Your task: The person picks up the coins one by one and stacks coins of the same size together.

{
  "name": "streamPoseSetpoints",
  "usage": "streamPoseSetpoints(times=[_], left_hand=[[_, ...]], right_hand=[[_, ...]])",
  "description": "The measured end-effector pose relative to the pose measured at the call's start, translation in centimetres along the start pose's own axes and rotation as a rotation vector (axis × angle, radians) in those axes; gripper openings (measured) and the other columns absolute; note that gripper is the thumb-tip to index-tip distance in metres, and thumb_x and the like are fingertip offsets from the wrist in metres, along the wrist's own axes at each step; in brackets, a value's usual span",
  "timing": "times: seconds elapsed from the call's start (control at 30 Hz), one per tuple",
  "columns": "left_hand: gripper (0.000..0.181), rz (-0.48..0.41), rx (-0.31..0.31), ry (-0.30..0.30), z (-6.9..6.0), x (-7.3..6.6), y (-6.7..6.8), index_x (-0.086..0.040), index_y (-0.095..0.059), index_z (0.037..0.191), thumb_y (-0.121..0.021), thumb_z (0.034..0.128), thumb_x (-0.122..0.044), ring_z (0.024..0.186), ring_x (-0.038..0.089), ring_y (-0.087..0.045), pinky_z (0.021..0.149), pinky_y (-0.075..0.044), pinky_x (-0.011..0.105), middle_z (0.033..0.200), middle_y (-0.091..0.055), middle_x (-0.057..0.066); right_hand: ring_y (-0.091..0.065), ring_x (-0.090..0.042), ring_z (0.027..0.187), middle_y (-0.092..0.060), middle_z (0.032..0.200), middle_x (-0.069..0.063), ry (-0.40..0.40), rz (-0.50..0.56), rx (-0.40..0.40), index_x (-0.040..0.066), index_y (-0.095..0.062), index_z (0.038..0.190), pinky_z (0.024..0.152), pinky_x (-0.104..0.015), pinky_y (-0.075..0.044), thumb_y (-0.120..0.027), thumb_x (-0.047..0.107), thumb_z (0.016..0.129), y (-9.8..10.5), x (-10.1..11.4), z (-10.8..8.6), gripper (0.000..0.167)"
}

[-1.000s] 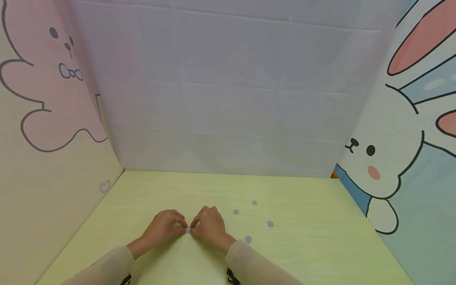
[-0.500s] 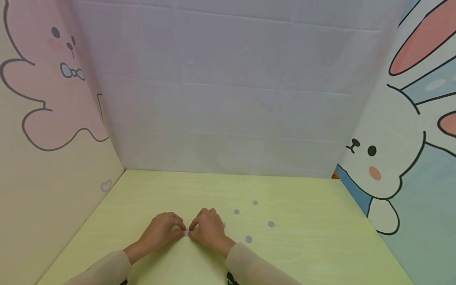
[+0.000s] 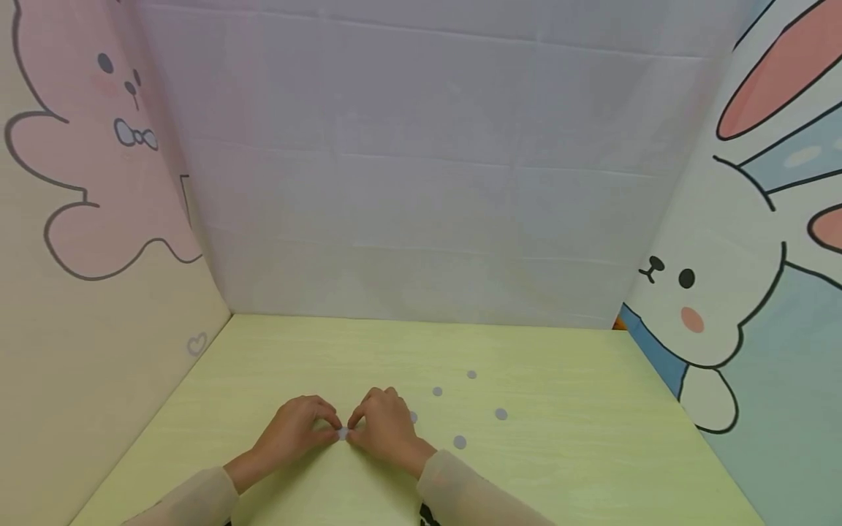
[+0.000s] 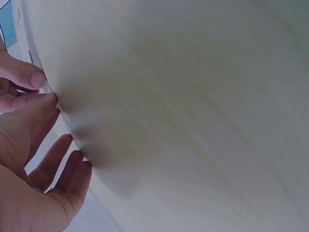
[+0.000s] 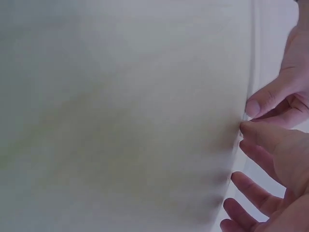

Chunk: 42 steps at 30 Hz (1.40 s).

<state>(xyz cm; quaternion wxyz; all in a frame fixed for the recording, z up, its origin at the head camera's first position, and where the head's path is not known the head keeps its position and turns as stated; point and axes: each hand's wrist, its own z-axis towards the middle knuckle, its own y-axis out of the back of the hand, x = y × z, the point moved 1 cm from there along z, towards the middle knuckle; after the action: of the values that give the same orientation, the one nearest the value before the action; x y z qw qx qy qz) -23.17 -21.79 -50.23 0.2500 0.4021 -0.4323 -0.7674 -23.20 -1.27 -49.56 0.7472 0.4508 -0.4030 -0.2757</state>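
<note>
Head view: pale yellow-green table (image 3: 592,409) w/ a small grey disc (image 3: 343,434) at the fingertips, left of centre, b/w both hands. L hand (image 3: 294,429) pinches its left edge w/ thumb & index; R hand (image 3: 388,427) pinches the right edge the same way, so the tips hide both sides & only the middle shows. Five more discs lie to the right, well apart from each other: hidden-edge disc (image 3: 413,417) just beside R hand, partly blocked by it; near disc (image 3: 460,442), closest to R sleeve (image 3: 480,489); mid disc (image 3: 437,391); far disc (image 3: 471,374), furthest back; rightmost disc (image 3: 501,413). L sleeve (image 3: 194,500) covers the other forearm; black band (image 3: 428,516) shows nr R cuff, btm edge. Bkgd: plain grey-white cloth (image 3: 421,183) w/ fold lines behind table; left wall (image 3: 99,365) w/ pink bear pic & small heart; right wall (image 3: 776,380) w/ white rabbit pic, blue areas.

L wrist view: table fills most of frame, tilted. L hand thumb & index meet at the surface, other fingers spread, tips down; R hand just beyond. Disc can't be made out, fingers in the way. Blue patch (image 4: 7,24) top corner.

R wrist view: same, mirrored; R hand lower, L hand above, tips nearly touching. Disc hidden here too.
</note>
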Motion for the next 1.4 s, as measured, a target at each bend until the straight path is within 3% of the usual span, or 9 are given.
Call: streamPoseSetpoints(times=[0.3, 0.57, 0.8, 1.0, 1.4], left_hand=[[0.011, -0.010, 0.003, 0.015, 0.2, -0.3, 0.1, -0.027, -0.083, 0.086, -0.092, 0.0829, -0.021, 0.095, 0.014, -0.071, 0.088, -0.058, 0.046, 0.098, -0.076, -0.015], [0.011, -0.020, 0.006, 0.031, 0.1, -0.6, 0.2, -0.027, -0.083, 0.087, -0.092, 0.0835, -0.022, 0.096, 0.013, -0.071, 0.090, -0.057, 0.045, 0.099, -0.076, -0.015], [0.011, -0.004, 0.002, 0.041, 0.0, -0.8, 0.4, -0.028, -0.083, 0.086, -0.092, 0.0831, -0.023, 0.097, 0.016, -0.071, 0.090, -0.057, 0.048, 0.099, -0.076, -0.015], [0.012, -0.020, 0.013, 0.069, -0.2, -1.0, 0.6, -0.029, -0.082, 0.086, -0.093, 0.0829, -0.025, 0.097, 0.018, -0.072, 0.091, -0.057, 0.049, 0.100, -0.076, -0.015], [0.012, -0.028, 0.009, 0.075, -0.2, -0.5, 0.3, -0.028, -0.082, 0.087, -0.092, 0.0829, -0.022, 0.097, 0.014, -0.071, 0.091, -0.056, 0.049, 0.100, -0.075, -0.015]], right_hand=[[-0.061, -0.020, 0.101, -0.070, 0.112, 0.001, -0.058, 0.108, 0.063, 0.019, -0.085, 0.109, 0.079, -0.029, -0.053, -0.088, 0.026, 0.089, 3.8, -2.4, -0.2, 0.021], [-0.067, -0.025, 0.099, -0.071, 0.113, -0.009, -0.053, 0.173, 0.085, 0.010, -0.081, 0.116, 0.082, -0.035, -0.056, -0.085, 0.018, 0.089, 5.7, -6.0, -1.9, 0.029], [-0.066, -0.021, 0.096, -0.070, 0.110, -0.006, -0.030, 0.156, 0.130, 0.009, -0.080, 0.119, 0.082, -0.034, -0.056, -0.085, 0.020, 0.091, 6.0, -8.3, -3.1, 0.030], [-0.064, -0.017, 0.096, -0.069, 0.108, -0.003, -0.047, 0.133, 0.158, 0.009, -0.080, 0.118, 0.082, -0.032, -0.054, -0.089, 0.020, 0.088, 5.8, -8.8, -3.5, 0.034], [-0.058, -0.017, 0.095, -0.068, 0.104, 0.000, -0.037, 0.111, 0.112, 0.011, -0.084, 0.106, 0.085, -0.033, -0.052, -0.088, 0.020, 0.086, 4.6, -8.8, -3.9, 0.022]])
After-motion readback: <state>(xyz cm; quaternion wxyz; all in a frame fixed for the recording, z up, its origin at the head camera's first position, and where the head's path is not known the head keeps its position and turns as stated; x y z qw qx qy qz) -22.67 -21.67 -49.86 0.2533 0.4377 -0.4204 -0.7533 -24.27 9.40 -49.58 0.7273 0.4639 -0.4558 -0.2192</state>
